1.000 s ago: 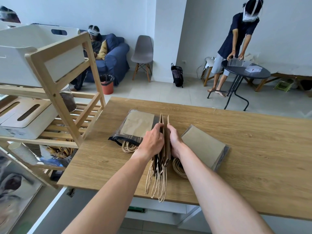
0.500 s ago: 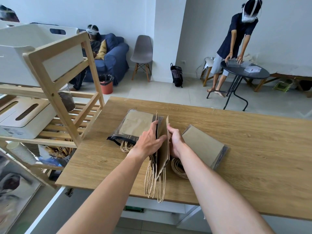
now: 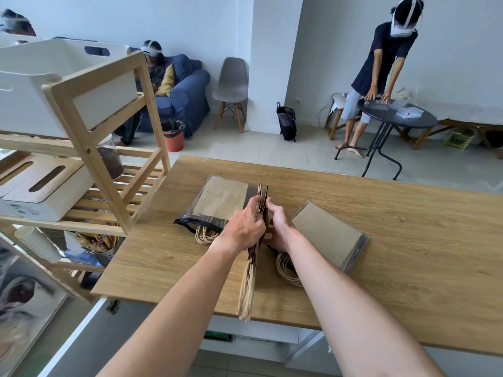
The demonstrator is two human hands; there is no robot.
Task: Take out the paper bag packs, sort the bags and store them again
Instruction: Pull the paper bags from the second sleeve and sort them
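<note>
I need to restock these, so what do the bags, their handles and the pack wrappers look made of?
Bags: matte brown paper, probably kraft, with stiff folded edges. Handles: tan twisted cord, likely paper twine. Wrappers: thin clear plastic film, glossy with glare; the paper shows through.

My left hand (image 3: pixel 243 229) and right hand (image 3: pixel 280 229) clamp a thin stack of flat brown paper bags (image 3: pixel 263 202) standing on edge between them on the light wooden table (image 3: pixel 408 240), its twisted paper handles (image 3: pixel 247 292) trailing toward me past the table's edge. Left of the stack lies a clear plastic pack of brown bags (image 3: pixel 220 200); right of it lies a second clear pack (image 3: pixel 329 235), with coiled cord handles (image 3: pixel 285 268) beside my right wrist.
</note>
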